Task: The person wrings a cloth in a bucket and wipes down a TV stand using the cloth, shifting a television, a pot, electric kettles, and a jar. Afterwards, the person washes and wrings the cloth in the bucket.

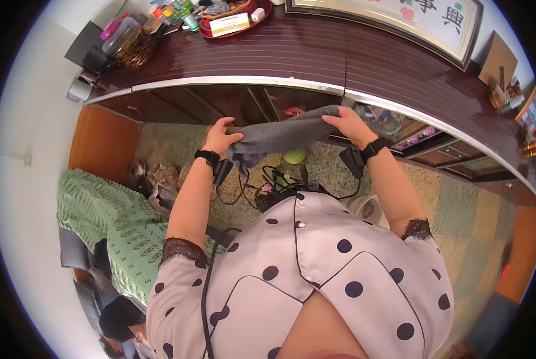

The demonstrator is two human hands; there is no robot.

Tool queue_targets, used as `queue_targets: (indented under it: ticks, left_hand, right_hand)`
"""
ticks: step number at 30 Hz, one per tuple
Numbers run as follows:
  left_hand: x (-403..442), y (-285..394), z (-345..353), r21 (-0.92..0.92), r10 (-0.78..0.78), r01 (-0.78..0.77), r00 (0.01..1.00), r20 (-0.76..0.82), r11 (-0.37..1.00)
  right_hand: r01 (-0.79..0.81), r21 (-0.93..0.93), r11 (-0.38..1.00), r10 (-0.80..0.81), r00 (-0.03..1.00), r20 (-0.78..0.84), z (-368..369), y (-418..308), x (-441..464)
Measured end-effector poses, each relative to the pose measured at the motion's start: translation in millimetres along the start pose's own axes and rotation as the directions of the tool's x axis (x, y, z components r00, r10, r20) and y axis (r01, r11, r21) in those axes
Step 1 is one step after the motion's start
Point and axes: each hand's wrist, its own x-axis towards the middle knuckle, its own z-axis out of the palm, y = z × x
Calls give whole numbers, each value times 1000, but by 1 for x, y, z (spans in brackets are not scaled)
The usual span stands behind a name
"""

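Observation:
A grey cloth (283,136) is stretched between my two hands, in front of a dark wooden cabinet. My left hand (222,137) grips its left end, thumb on top, and a loose fold dangles below that hand. My right hand (350,125) pinches the other end, slightly higher, near the silver edge of the cabinet top. Both wrists wear black straps with small dark devices. The fingers behind the cloth are partly hidden.
The striped cabinet top (244,60) bears a red tray (217,29), a pink-lidded jar (124,39) and a framed picture (393,24). Black cables (280,179) hang at my waist. Below are a green round thing (294,157) and a white bucket (372,209); green patterned fabric (109,221) lies left.

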Motion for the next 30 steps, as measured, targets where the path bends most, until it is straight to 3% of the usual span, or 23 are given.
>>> queue_targets:
  ticks: [1,3,4,5,6,7,8,9,10,11,12,13,15,17,19,21,24,25,27,28,29,30]
  left_hand:
    - [2,-2,3,9,3,-4,1000,16,1000]
    - [13,-19,8,309,241,-187,960,-144,932]
    - [23,-31,11,262,266,-226,955,-129,938]
    - [26,-35,14,268,229,-197,969,-94,943]
    - [33,-48,18,23,201,-200,978,-51,980]
    - [28,-34,23,53,93,-91,995,-45,994]
    - [49,-70,22,-164,-133,138,990,46,977]
    - [51,-75,26,-199,-232,248,968,101,948]
    - [60,-90,23,-124,-295,323,933,204,938]
    - [61,-90,28,-99,-355,383,908,223,919]
    - [69,-98,32,-15,-382,397,893,237,918]
    - [72,-100,37,6,-412,423,879,239,906]
    - [90,-107,48,99,-488,480,834,256,872]
    - [108,-105,61,174,-500,469,804,323,866]
    - [124,-100,69,226,-503,450,778,376,864]
    - [136,-98,96,178,-379,336,766,520,925]
    - [147,-85,133,233,-326,230,722,610,945]
    - [149,-78,143,258,-314,186,676,666,948]
    - [147,-69,161,233,-261,137,695,670,963]
    - [151,-71,168,245,-278,142,638,718,959]
    - [156,-72,178,248,-284,144,580,763,958]
    - [155,-77,189,232,-207,37,604,770,972]
  right_hand:
    - [-5,9,1000,5,1000,-16,-6,9,3]
    - [-53,-223,973,46,998,-37,-22,39,8]
    - [-71,-205,976,57,996,-73,-24,46,2]
    - [-36,-177,984,24,997,-73,-21,51,-4]
    - [-7,-147,989,-7,996,-91,-21,59,-13]
    - [13,-411,911,-116,967,-228,-29,98,-5]
    - [-80,-358,930,-44,944,-326,-29,114,-11]
    - [-225,-87,970,167,887,-430,-22,120,-25]
    - [-283,-244,928,124,848,-515,-16,127,-38]
    - [-312,-195,930,170,835,-523,-10,140,-47]
    - [-308,-285,908,112,833,-542,-1,158,-53]
    - [-302,-255,919,147,861,-488,8,167,-62]
    - [-350,-209,913,193,823,-535,31,193,-74]
    - [-598,-299,744,541,801,-256,48,216,-79]
    - [-653,-346,674,613,756,-231,64,226,-94]
    - [-688,-412,598,666,712,-222,69,242,-119]
    - [-781,-253,570,572,599,-560,80,252,-158]
    - [-790,-233,567,572,582,-578,85,249,-168]
    - [-805,-200,559,510,524,-682,91,241,-186]
    - [-801,-221,556,411,496,-765,98,239,-196]
    - [-765,-131,631,389,459,-799,100,250,-207]
    - [-736,-77,672,334,394,-856,108,257,-216]
